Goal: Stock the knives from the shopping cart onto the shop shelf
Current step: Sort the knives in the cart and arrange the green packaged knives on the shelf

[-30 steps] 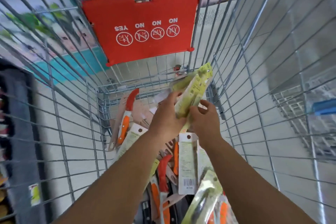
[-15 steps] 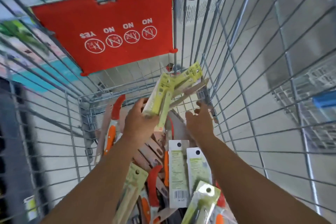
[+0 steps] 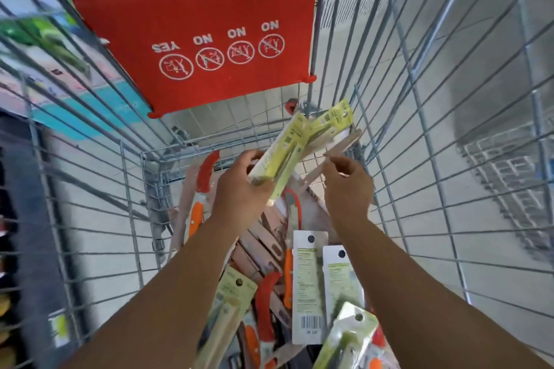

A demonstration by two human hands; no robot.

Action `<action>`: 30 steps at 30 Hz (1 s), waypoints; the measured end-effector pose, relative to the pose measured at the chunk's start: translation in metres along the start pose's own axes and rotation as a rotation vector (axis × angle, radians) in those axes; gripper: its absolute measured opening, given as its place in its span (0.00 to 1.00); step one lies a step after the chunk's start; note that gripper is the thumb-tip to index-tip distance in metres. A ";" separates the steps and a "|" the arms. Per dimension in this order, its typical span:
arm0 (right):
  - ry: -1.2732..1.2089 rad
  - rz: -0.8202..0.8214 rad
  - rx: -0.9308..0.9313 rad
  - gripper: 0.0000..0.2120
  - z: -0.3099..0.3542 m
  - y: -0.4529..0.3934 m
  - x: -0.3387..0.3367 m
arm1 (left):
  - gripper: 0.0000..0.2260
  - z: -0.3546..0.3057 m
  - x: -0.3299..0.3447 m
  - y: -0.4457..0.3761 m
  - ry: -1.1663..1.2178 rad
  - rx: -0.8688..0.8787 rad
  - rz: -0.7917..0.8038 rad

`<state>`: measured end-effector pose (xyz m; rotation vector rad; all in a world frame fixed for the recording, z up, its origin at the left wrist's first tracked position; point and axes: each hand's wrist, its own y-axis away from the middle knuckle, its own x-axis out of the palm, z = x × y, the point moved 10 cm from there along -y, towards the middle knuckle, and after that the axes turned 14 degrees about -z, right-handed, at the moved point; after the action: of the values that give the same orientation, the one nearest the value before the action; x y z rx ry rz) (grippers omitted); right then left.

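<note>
Head view. Looking down into a wire shopping cart (image 3: 419, 141) with a red child-seat flap (image 3: 207, 39) at the far end, printed with "YES" and three "NO" pictograms, upside down from this side.

Left hand (image 3: 239, 192) raised above the cart floor, fingers curled round the lower end of a bundle of packaged knives (image 3: 284, 153). Yellow-green backing cards, tilted up and away toward the far right corner; top card ends fanned apart near the far wire wall. Number of packs in the bundle: cannot tell.

Right hand (image 3: 347, 186) just beside the bundle, on its right. Fingers curled; thumb and forefinger pinched on the edge of a thin pale pack (image 3: 341, 144) projecting from the bundle. Blurred there, so contact not certain beyond the fingertips.

Remaining knives in cart (image 3: 263, 249) lying loose on the cart floor beneath both forearms, overlapping: orange-handled knives, red curved blade covers, brown card sleeves. Two white card backs (image 3: 308, 284) face up side by side, the left one bearing a barcode. Green-carded packs at the near edge, one lower left, one lower right.

Outside the wire: pale floor tiles to the right, dark shelving edge (image 3: 18, 219) at the left, heavily blurred.
</note>
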<state>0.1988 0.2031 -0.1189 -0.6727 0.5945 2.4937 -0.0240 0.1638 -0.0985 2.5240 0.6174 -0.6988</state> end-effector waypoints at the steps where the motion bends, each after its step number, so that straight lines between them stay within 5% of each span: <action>1: -0.012 -0.007 0.016 0.06 -0.004 0.001 -0.002 | 0.20 -0.005 0.001 -0.001 -0.002 0.017 0.004; 5: 0.120 0.090 0.006 0.10 -0.007 0.002 0.004 | 0.19 -0.019 0.005 -0.003 -0.031 0.053 0.017; 8: 0.084 0.155 0.168 0.13 -0.021 -0.003 0.022 | 0.20 -0.017 0.004 -0.005 -0.025 0.029 -0.011; 21: 0.082 0.197 0.287 0.12 -0.032 -0.024 0.055 | 0.19 -0.007 -0.007 -0.011 -0.081 0.095 -0.053; 26: 0.120 0.117 0.157 0.12 -0.018 -0.002 0.026 | 0.18 -0.011 -0.012 -0.013 -0.053 0.099 -0.049; 30: 0.151 -0.013 0.000 0.22 0.003 0.010 -0.015 | 0.18 -0.039 0.011 -0.007 -0.096 0.182 0.058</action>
<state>0.2034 0.1922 -0.1053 -0.8679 0.6430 2.4456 -0.0053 0.1929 -0.0767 2.6433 0.4642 -0.8848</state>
